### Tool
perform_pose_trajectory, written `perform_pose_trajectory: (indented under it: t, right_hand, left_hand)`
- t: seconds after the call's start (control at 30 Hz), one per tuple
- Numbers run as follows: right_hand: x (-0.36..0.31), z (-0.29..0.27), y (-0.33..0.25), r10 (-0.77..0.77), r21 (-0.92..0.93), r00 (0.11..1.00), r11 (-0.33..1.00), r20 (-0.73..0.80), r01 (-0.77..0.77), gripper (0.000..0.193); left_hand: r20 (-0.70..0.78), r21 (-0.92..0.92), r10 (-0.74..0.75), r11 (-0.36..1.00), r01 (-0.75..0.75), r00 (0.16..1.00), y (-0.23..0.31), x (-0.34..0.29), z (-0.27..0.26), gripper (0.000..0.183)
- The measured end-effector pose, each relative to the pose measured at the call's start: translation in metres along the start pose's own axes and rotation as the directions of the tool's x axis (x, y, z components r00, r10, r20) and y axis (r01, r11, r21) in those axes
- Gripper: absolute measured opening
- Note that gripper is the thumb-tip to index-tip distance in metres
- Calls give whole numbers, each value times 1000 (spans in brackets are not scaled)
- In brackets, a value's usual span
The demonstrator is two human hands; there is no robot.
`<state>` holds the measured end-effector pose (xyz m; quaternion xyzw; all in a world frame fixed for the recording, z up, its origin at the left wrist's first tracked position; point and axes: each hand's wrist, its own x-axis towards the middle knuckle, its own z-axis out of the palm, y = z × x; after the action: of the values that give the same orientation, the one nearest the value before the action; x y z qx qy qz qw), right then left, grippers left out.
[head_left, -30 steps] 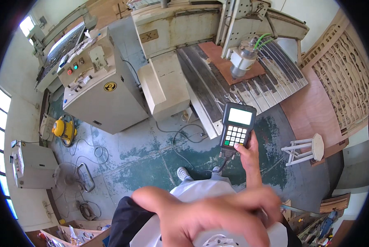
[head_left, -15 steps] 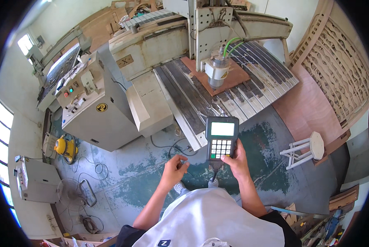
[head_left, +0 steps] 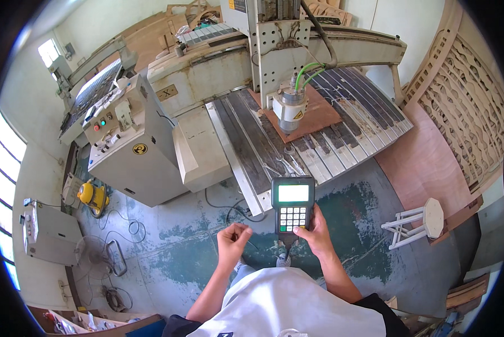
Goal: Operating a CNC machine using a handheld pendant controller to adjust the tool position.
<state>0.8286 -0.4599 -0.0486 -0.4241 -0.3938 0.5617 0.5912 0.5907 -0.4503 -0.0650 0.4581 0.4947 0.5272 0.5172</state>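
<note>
Seen from the head camera, a person in a white apron [head_left: 274, 297] grips a black handheld controller [head_left: 292, 211] in the right hand [head_left: 315, 233], the thumb at the lower keys and the fingers wrapped behind the right edge. The controller lies just left of that hand's palm and rises beyond the thumb, its lit screen [head_left: 293, 194] at the far end above a keypad and its cable [head_left: 287, 245] leaving from the near end. The left hand [head_left: 232, 242], curled into a loose fist, hangs to the left of the controller, apart from it; what the fingers may enclose cannot be told.

Beyond the controller stands a CNC router, its spindle [head_left: 289, 115] fitted with green hoses [head_left: 305, 73] over a reddish-brown board [head_left: 322, 119] on the slatted bed [head_left: 238, 126]. Wrenches [head_left: 286, 164] lie at the bed's near edge, between spindle and controller. A gray control cabinet [head_left: 142, 168] stands to the left, with a yellow vacuum cleaner [head_left: 93, 196] on the floor farther left. To the right are a white stool [head_left: 433, 218] and a wooden lattice panel [head_left: 465, 106].
</note>
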Motion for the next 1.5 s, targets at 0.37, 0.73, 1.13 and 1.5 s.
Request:
perform_pose_trajectory:
  t: [0.37,0.73,1.13,1.5]
  right_hand:
    - [4,-3,2,26,4,999,1000,28,-26,75]
    - [1,15,10,-44,18,997,999,-59,45,77]
    - [0,47,27,-38,-69,997,997,-73,33,80]
    - [-6,58,24,-34,-103,997,994,-64,28,81]
  left_hand:
    - [-138,-10,-272,962,273,952,-38,10,8,22]
    - [260,568,-15,811,-140,966,-23,25,-10,21]
    - [425,-10,-192,976,216,885,4,44,-5,31]
    - [467,47,-163,986,160,869,2,46,-4,39]
